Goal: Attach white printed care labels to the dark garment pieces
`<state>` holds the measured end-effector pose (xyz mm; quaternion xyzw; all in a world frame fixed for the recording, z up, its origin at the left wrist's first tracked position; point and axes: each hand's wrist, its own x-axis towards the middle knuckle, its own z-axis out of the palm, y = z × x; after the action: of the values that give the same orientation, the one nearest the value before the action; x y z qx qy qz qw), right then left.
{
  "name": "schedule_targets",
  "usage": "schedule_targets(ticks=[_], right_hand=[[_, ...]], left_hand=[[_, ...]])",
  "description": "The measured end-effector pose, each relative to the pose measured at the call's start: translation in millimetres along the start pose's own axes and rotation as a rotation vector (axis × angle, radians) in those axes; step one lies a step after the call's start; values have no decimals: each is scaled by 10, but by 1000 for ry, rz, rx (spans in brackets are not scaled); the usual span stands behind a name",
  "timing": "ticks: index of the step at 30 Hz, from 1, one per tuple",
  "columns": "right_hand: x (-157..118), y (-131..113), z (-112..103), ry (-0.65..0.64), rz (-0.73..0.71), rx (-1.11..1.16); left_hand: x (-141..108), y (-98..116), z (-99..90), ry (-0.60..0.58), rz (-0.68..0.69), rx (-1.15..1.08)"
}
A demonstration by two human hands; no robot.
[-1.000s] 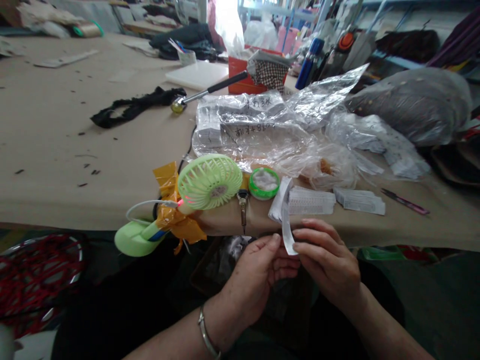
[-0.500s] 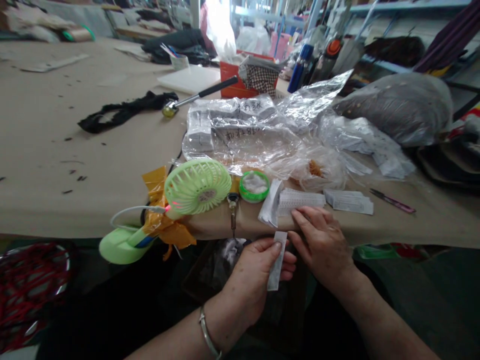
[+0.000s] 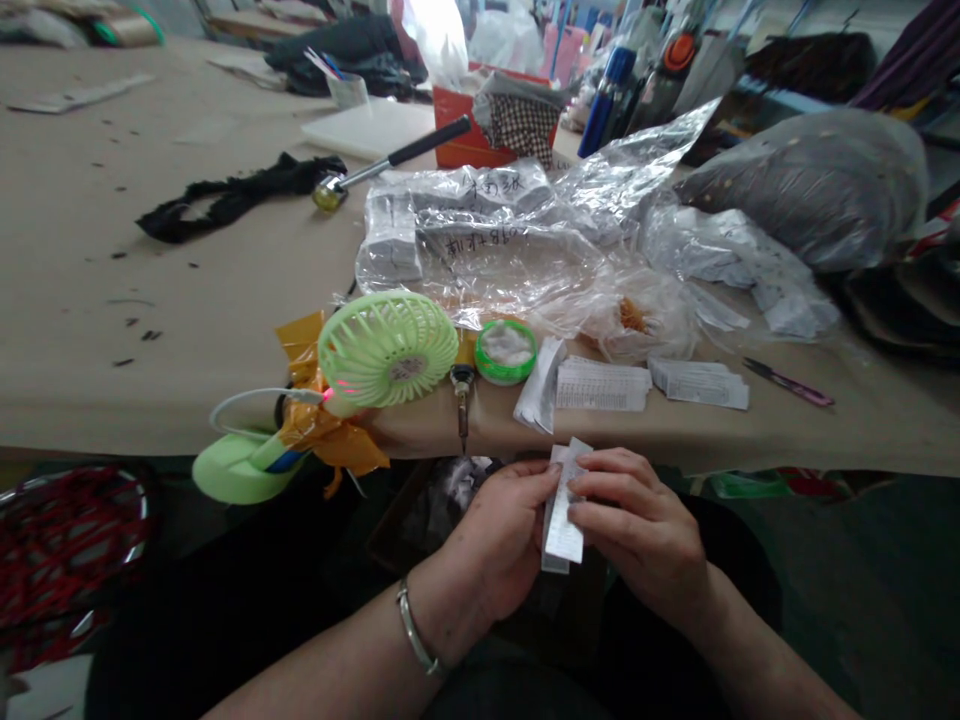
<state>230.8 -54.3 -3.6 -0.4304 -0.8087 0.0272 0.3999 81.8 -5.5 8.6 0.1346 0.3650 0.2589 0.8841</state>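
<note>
My left hand (image 3: 502, 535) pinches a narrow, flat white strip (image 3: 555, 564) under its thumb. Between my hands, a printed white strip (image 3: 563, 528) overlaps it, its long axis toward the brown-covered table (image 3: 750, 440); my right hand (image 3: 645, 515), nearer, pinches this one.

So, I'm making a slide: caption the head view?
Left hand and right hand hold white strips at a table, a fan at its edge.
</note>
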Motion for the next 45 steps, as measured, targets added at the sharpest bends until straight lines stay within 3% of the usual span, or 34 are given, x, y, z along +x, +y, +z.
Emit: schedule_targets(ticks=[4, 9, 15, 19, 21, 24, 27, 30, 38, 42, 45], right_hand=[[-63, -75, 65, -78, -58, 10], [-97, -38, 45, -76, -55, 20], [-161, -56, 48, -98, -40, 19], [-185, -28, -81, -128, -7, 11], [-192, 90, -216, -63, 78, -92], [-215, 378, -430, 61, 285, -459], [-282, 629, -537, -15, 413, -735], [-394, 717, -535, -86, 404, -793], [-528, 685, -672, 154, 326, -518], [-373, 357, -552, 257, 329, -261], [-236, 13, -302, 135, 165, -13]], left_hand=[[-18, -25, -15, -36, 3, -58], [-43, -37, -27, -133, -15, -34], [-12, -71, -40, -122, -44, -17], [2, -73, -33, -71, -61, 24], [5, -65, -26, -2, -88, 108], [10, -66, -17, 52, -111, 195], [11, -85, -10, 58, -117, 207], [5, -101, -9, 69, -114, 210], [-2, -101, -5, 80, -105, 232], [-18, -99, 26, 74, -99, 208], [-28, -101, 38, 12, -65, 144]])
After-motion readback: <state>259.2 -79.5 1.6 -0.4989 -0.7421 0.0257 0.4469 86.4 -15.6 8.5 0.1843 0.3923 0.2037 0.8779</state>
